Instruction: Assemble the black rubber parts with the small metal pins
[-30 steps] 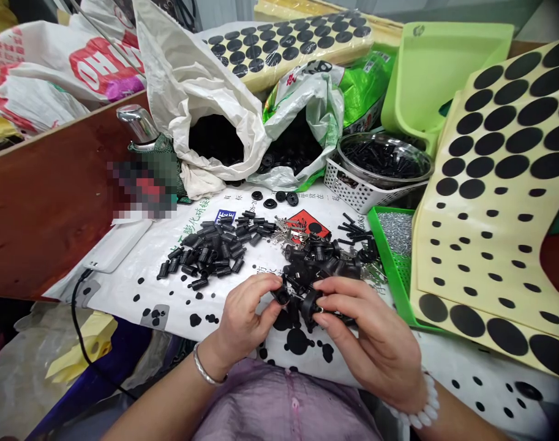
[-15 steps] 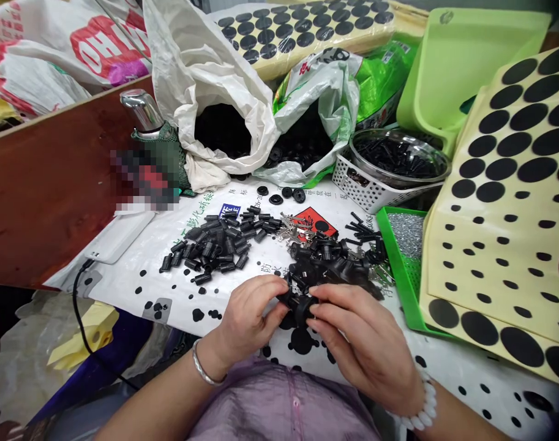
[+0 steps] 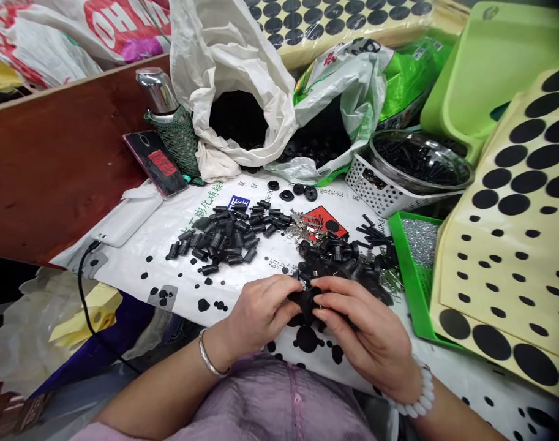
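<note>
Close in front of my body, both hands meet at a small black plastic part (image 3: 307, 300). My left hand (image 3: 263, 309) pinches its left side between thumb and fingers. From the other side my right hand (image 3: 364, 324) grips it with thumb and fingertips. The fingers cover much of the part, so its exact shape is hidden. Just beyond lies a heap of black plastic pieces (image 3: 343, 260) mixed with thin metal strips (image 3: 304, 225). To the left of that heap is a pile of short black cylindrical caps (image 3: 224, 236).
Behind the piles stand a white bag (image 3: 283, 116) and a green-white bag (image 3: 375, 92) of black parts. A metal bowl (image 3: 463, 174) rests in a white basket (image 3: 366, 180). At right are a green tray (image 3: 410, 288) and sticker sheets (image 3: 485, 263). A bottle (image 3: 176, 135) and phone (image 3: 155, 162) stand left.
The view has shifted slightly, so the tabletop things sit a little further right. Both hands still hold the black part, which appears turned, with the fingers closer together.
</note>
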Demonstrator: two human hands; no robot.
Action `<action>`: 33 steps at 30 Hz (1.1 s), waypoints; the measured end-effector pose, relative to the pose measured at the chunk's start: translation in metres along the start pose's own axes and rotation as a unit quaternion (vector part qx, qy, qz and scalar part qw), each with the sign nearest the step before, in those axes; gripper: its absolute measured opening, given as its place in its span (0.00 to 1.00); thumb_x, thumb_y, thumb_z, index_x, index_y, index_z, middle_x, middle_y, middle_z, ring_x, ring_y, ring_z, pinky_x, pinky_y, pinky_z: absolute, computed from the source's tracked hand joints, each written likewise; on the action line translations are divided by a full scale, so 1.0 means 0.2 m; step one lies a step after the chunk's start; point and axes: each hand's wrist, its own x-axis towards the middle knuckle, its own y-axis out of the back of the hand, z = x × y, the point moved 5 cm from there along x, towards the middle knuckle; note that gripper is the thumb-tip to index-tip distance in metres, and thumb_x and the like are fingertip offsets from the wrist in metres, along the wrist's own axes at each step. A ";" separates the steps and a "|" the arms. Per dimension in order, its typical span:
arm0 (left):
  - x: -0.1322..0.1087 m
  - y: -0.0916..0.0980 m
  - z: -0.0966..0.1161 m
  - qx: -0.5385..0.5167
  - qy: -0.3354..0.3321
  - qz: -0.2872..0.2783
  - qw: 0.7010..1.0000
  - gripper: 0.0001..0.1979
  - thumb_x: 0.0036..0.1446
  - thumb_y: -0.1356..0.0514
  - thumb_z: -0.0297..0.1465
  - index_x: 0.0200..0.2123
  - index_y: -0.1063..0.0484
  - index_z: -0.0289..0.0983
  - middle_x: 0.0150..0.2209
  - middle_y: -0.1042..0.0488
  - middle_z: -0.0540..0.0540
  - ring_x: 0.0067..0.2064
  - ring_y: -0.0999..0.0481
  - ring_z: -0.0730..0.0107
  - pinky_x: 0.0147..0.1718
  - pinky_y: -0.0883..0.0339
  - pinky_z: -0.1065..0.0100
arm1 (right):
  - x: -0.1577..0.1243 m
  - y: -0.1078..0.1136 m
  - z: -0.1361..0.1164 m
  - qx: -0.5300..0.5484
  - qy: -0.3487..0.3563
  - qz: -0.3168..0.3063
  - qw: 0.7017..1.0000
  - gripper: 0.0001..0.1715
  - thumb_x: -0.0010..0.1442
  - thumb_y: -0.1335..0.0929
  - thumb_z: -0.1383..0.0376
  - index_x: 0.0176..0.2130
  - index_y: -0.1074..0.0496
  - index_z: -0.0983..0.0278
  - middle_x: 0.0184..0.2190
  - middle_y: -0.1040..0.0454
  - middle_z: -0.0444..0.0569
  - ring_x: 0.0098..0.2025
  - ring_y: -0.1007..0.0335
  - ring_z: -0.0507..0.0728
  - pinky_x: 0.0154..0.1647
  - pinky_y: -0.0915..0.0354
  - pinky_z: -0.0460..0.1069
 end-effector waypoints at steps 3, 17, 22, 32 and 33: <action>0.01 0.01 -0.01 0.032 0.023 -0.009 0.999 0.06 0.58 0.47 0.27 0.39 0.34 0.34 0.32 0.26 0.45 0.33 0.26 0.68 0.33 0.30 0.67 | 0.00 -0.01 0.02 -0.017 -0.015 -0.016 1.000 0.11 0.57 0.33 0.69 0.42 0.32 0.66 0.42 0.26 0.55 0.44 0.28 0.57 0.44 0.30 0.50; -0.02 0.07 -0.02 -0.019 0.002 0.017 1.000 0.10 0.59 0.45 0.31 0.42 0.31 0.30 0.35 0.24 0.40 0.36 0.26 0.66 0.36 0.30 0.67 | 0.02 -0.06 -0.02 -0.059 0.006 -0.095 0.994 0.26 0.57 0.33 0.68 0.55 0.39 0.66 0.48 0.29 0.58 0.51 0.33 0.60 0.49 0.32 0.55; -0.02 0.09 -0.04 -0.104 0.044 0.007 0.994 0.11 0.57 0.43 0.31 0.41 0.30 0.32 0.33 0.25 0.43 0.33 0.27 0.69 0.34 0.33 0.70 | 0.05 -0.06 -0.03 -0.028 0.032 -0.115 0.992 0.28 0.58 0.34 0.70 0.58 0.41 0.67 0.51 0.31 0.57 0.53 0.34 0.59 0.52 0.33 0.53; -0.03 0.09 -0.05 -0.130 0.034 -0.029 0.990 0.10 0.57 0.42 0.32 0.39 0.28 0.32 0.30 0.25 0.45 0.31 0.28 0.71 0.32 0.34 0.72 | 0.09 -0.05 -0.03 0.005 0.051 -0.138 0.989 0.27 0.59 0.34 0.68 0.57 0.39 0.63 0.50 0.28 0.55 0.51 0.31 0.58 0.50 0.31 0.53; -0.02 0.09 -0.04 -0.133 0.034 -0.027 0.990 0.10 0.57 0.42 0.32 0.39 0.28 0.32 0.30 0.25 0.45 0.30 0.28 0.71 0.31 0.34 0.72 | 0.09 -0.05 -0.02 0.013 0.039 -0.138 0.990 0.26 0.59 0.34 0.68 0.57 0.38 0.63 0.49 0.28 0.55 0.51 0.31 0.58 0.51 0.31 0.52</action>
